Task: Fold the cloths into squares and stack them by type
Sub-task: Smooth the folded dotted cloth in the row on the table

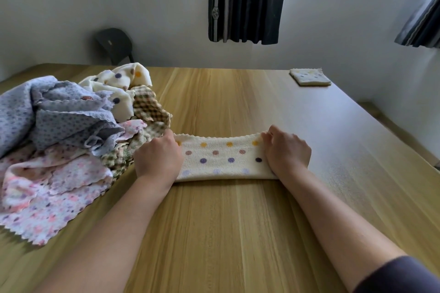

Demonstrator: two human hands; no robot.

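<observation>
At 9 o'clock on the pale wooden table (228, 221) lies a loose pile of unfolded cloths: a grey-blue dotted cloth with a scalloped edge (47, 112) on top, a pink flowered cloth (47, 185) spread beneath it toward the near edge, a crumpled cream cloth with coloured dots (119, 88) at the far side, and a green-and-brown checked cloth (147, 107) on the pile's right flank.

Just beside that pile, the left hand (158, 159) rests knuckles-up on the left end of a long cream polka-dot cloth folded into a strip (221, 158), fingers curled down onto the fabric. The strip lies flat at the table's centre, stretched between both hands. The right hand (287, 150) holds its right end — fingers bent, pinching the far corner.

At 1 o'clock, well apart near the far right corner, sits a small cream dotted cloth folded square (310, 76).
</observation>
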